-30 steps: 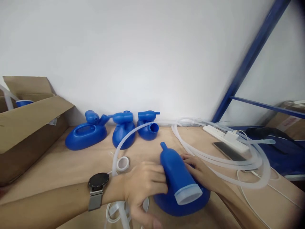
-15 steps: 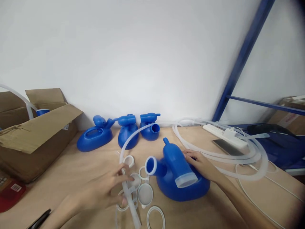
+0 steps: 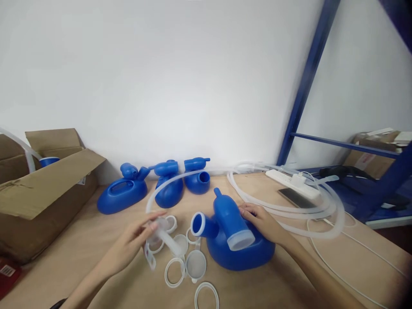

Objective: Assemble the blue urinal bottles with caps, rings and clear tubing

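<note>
My left hand [image 3: 141,234] is closed on a translucent plastic tube [image 3: 170,243], close to its free end. A small white strap piece [image 3: 149,257] hangs below these fingers; I cannot tell whether it is gripped too. White caps and rings, such as a round cap [image 3: 196,265] and a loose ring [image 3: 174,273], lie beside the tube end. My right hand [image 3: 257,216] rests on a blue plastic urinal bottle [image 3: 222,253], its fingers behind the blue funnel-like piece [image 3: 229,216] lying on top. The bottle's open neck, with a white rim, faces left.
Three more blue bottles, one a handled bottle [image 3: 122,197], stand along the wall. The tube's coils [image 3: 334,214] lie at right near a power strip [image 3: 280,177] and a phone [image 3: 298,198]. An open cardboard box [image 3: 48,214] is at left, a blue metal frame [image 3: 309,81] at right.
My left hand has closed on the tube and lifted its end up and left, with a strap piece now hanging there. My right hand stays on the bottle. The view has shifted slightly.
</note>
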`<state>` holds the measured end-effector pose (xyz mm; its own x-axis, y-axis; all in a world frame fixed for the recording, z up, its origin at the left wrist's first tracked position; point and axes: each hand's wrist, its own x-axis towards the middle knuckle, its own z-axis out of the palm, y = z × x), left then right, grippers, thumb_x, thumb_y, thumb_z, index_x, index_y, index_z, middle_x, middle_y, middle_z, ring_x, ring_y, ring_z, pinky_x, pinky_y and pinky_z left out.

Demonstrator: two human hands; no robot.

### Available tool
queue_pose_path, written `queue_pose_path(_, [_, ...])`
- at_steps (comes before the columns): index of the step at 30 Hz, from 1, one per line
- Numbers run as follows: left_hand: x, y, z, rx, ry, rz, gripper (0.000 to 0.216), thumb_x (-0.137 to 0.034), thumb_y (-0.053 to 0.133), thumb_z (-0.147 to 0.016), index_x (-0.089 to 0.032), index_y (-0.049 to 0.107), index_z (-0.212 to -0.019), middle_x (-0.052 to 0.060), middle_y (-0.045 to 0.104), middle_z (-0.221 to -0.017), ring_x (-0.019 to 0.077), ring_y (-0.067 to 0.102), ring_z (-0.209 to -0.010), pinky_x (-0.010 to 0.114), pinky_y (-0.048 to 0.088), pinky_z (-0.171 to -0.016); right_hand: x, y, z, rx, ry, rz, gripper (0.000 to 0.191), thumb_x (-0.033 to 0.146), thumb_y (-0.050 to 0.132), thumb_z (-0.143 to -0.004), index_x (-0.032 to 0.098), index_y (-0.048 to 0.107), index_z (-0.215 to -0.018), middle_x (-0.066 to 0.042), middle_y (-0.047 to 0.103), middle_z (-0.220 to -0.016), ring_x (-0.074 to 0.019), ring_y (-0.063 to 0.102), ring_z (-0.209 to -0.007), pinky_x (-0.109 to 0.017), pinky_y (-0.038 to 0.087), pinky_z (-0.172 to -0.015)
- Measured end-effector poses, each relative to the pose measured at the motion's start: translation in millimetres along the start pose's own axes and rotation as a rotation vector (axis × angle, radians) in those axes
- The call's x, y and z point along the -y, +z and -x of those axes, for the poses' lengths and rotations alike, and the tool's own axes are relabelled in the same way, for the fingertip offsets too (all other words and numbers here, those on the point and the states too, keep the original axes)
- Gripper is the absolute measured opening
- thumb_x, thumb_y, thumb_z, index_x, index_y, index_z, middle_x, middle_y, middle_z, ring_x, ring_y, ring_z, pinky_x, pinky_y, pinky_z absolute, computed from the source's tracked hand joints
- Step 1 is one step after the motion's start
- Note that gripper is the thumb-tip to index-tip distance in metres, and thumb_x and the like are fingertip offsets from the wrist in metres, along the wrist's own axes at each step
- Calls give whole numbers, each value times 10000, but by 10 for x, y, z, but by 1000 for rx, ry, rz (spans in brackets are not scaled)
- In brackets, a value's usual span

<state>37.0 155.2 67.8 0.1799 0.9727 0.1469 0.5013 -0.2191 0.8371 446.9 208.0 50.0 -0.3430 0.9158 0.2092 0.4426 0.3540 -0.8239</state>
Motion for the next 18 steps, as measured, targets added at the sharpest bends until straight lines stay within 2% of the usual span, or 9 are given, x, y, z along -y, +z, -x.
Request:
queue_pose_path(3, [-241, 66, -182, -143, -18, 66, 638, -685, 513, -979, -178, 714, -1310, 87, 761, -1029, 211, 710, -679, 297, 591, -582, 2, -5, 2, -9, -5, -1, 696, 803, 475, -937, 185, 749, -772, -106, 756, -1057, -302, 680, -997, -416, 506, -965])
queue_pose_path(5, [-371, 220, -297, -239, 34, -43, 617, -688, 530, -958, -168, 764, -1192, 92, 748, -1033, 199, 692, -623, 305, 570, -564, -4, 0, 6, -4, -4, 10, 699, 798, 461, -946, 186, 754, -779, -105, 752, -1062, -307, 678, -1008, -425, 499, -975])
queue_pose_path(8, [-486, 553, -416, -318, 172, -293, 563, -646, 489, -993, -185, 797, -1092, 80, 735, -948, 199, 678, -620, 328, 558, -638, -17, 33, 23, -19, 6, 15, 685, 790, 453, -955, 191, 764, -832, -98, 750, -1027, -311, 679, -1005, -428, 499, -968])
queue_pose_path(11, [-537, 901, -468, -309, 276, -485, 563, -593, 392, -1055, -194, 770, -1176, 94, 747, -999, 229, 708, -693, 349, 553, -677, -21, 77, 56, -64, 25, 8, 663, 783, 460, -959, 193, 751, -873, -95, 751, -1006, -307, 683, -1001, -414, 507, -954])
queue_pose_path(14, [-530, 1123, -462, -254, 347, -536, 592, -506, 265, -1104, -181, 749, -1209, 114, 730, -1015, 260, 737, -829, 342, 571, -681, -9, 84, 89, -73, 39, 19, 666, 782, 450, -964, 193, 735, -842, -96, 746, -1004, -301, 675, -1006, -406, 501, -958])
queue_pose_path(16, [-494, 1146, -423, -226, 355, -470, 611, -470, 218, -1118, -164, 721, -1282, 126, 707, -1038, 262, 736, -911, 350, 603, -729, -2, 70, 103, -63, 47, 15, 671, 778, 444, -969, 194, 733, -813, -95, 742, -1001, -299, 672, -1005, -408, 494, -960])
queue_pose_path(18, [-441, 1066, -366, -173, 349, -387, 571, -473, 259, -1120, -176, 644, -1417, 142, 681, -1195, 254, 726, -980, 372, 628, -816, -4, 56, 107, -59, 57, 6, 667, 772, 451, -970, 195, 747, -815, -96, 744, -1010, -304, 673, -1014, -415, 491, -964])
